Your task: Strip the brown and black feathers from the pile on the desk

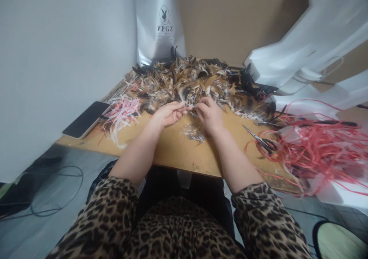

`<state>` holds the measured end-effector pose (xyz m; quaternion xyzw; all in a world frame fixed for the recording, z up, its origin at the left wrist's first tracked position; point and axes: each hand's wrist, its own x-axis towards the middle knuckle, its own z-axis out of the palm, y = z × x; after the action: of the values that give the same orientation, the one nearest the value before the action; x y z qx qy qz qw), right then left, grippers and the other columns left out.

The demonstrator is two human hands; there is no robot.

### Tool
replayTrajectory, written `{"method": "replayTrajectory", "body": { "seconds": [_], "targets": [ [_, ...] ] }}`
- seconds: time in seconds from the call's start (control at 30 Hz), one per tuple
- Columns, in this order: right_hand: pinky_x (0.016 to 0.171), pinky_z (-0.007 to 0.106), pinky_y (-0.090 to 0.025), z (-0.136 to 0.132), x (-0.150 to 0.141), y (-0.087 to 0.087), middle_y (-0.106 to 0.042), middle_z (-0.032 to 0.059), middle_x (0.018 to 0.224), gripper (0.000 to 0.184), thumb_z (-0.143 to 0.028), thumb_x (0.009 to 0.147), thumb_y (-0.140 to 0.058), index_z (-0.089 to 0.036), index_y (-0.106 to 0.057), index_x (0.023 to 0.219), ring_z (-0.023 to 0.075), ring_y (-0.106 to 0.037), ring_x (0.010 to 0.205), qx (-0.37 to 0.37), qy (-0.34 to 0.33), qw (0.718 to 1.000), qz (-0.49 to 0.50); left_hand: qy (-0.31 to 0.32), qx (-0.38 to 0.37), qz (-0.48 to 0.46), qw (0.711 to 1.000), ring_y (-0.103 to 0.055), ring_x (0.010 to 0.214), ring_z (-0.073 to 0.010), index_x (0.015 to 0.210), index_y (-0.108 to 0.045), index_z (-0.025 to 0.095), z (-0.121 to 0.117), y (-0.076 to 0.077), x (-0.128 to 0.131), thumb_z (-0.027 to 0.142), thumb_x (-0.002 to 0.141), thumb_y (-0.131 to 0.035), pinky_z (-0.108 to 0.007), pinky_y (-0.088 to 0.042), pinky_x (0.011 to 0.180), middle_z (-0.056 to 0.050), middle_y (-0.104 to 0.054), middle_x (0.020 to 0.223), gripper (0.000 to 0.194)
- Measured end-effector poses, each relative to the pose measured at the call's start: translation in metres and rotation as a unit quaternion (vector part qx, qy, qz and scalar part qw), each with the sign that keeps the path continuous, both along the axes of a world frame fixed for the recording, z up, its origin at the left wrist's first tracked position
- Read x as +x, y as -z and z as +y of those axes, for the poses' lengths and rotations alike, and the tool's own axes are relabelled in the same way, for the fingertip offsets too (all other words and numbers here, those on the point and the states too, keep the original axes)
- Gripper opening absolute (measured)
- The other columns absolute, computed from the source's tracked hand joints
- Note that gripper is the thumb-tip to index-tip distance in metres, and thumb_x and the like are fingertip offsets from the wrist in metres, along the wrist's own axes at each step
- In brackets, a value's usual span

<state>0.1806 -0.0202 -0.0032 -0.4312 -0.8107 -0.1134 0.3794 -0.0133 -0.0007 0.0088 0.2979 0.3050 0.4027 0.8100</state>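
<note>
My left hand (171, 113) is turned palm up over the wooden table, its thumb and fingertips closed on a small pale feather (188, 105). From the right, my right hand (209, 113) pinches at the same feather, its fingertips almost meeting those of the left. The feather is tiny and partly hidden by the fingers. Just beyond both hands spreads a big heap of brown, black and white feathers (201, 81). Below the fingertips, a small scatter of short grey-white feathers (194, 132) lies on the tabletop (178, 151).
A dark-screened phone (86, 119) rests at the left edge beside pink and white strips (123, 111). Black-handled scissors (263, 140) lie right, against a tangle of red plastic strings (316, 151). A silver printed bag (161, 33) stands behind. White sheeting (310, 48) hangs at the right.
</note>
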Motion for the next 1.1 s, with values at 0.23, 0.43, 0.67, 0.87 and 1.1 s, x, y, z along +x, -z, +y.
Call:
{"method": "replayTrajectory", "body": {
  "seconds": [0.23,0.43,0.67,0.87,1.1],
  "targets": [
    [0.075,0.029,-0.044,0.001,-0.003,0.002,-0.06,0.0063,0.097,0.019,-0.026,0.088,-0.049,-0.022,-0.067,0.088,0.0172,-0.054,0.089,-0.011,-0.02,0.999,0.039,0.02,0.022,0.022,0.999,-0.064,0.056,-0.0062,0.084,-0.065,0.004,-0.002,0.003,0.005,0.004,0.087,-0.049,-0.011,-0.049,0.05,-0.008,-0.07,0.073,0.016],
    [0.069,0.029,-0.046,-0.002,-0.014,-0.001,-0.06,0.0032,0.082,0.011,-0.028,0.077,-0.061,-0.019,-0.065,0.082,0.0134,-0.053,0.07,-0.158,-0.014,0.923,0.35,-0.055,0.036,0.008,0.998,-0.063,0.056,-0.0046,0.079,-0.063,0.006,0.0,0.004,0.007,0.003,0.085,-0.052,-0.01,-0.048,0.051,-0.007,-0.07,0.073,0.013],
    [0.046,0.019,-0.027,-0.004,-0.025,-0.004,-0.06,-0.004,0.068,0.034,-0.039,0.06,-0.077,-0.018,-0.065,0.083,0.0047,-0.04,0.05,-0.495,-0.171,0.62,0.584,-0.039,0.025,-0.034,0.998,-0.06,0.055,-0.0027,0.079,-0.064,0.008,-0.006,0.004,0.011,0.003,0.085,-0.052,-0.008,-0.047,0.05,-0.004,-0.067,0.069,0.015],
    [0.045,0.017,-0.027,-0.005,-0.024,-0.006,-0.062,-0.0048,0.067,0.034,-0.031,0.053,-0.083,-0.018,-0.058,0.073,0.0035,-0.042,0.05,-0.526,-0.222,0.549,0.611,0.001,0.012,-0.027,1.0,-0.059,0.053,-0.0023,0.078,-0.065,0.008,-0.008,0.006,0.016,0.005,0.086,-0.052,-0.008,-0.045,0.048,-0.004,-0.066,0.068,0.016],
    [0.044,0.017,-0.026,0.0,-0.019,-0.004,-0.059,-0.0046,0.056,0.033,-0.033,0.054,-0.082,-0.018,-0.055,0.066,0.0041,-0.04,0.046,-0.467,-0.189,0.597,0.624,-0.026,0.06,0.042,0.997,-0.065,0.059,-0.0065,0.082,-0.066,0.006,-0.005,0.008,0.017,0.008,0.083,-0.059,-0.012,-0.048,0.051,-0.008,-0.072,0.078,0.008]
  ]
}}
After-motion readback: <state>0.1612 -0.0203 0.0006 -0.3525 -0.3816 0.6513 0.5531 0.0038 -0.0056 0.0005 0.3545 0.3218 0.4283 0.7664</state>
